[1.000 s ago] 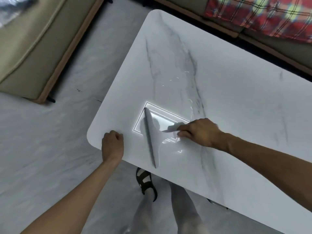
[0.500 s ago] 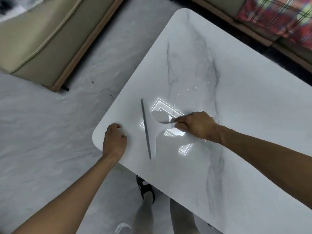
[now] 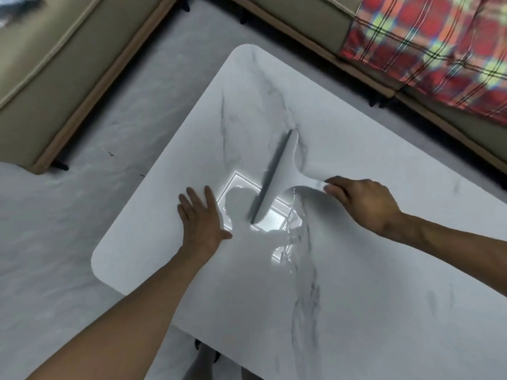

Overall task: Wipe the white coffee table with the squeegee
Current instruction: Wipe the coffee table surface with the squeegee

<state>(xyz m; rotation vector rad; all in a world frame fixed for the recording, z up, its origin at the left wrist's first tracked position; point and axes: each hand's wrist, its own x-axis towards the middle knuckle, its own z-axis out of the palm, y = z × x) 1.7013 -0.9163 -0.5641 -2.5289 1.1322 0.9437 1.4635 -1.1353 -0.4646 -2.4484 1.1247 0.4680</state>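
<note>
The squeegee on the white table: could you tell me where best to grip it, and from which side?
Grip the squeegee by its narrow handle, coming from the right, as the right hand does. The wide blade edge faces left toward the left hand, so the tapered stem is probably the only graspable part.

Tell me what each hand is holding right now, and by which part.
The right hand has its grip on the squeegee by the end of its handle. The left hand holds nothing; it lies flat, fingers spread, on the white coffee table.
</note>
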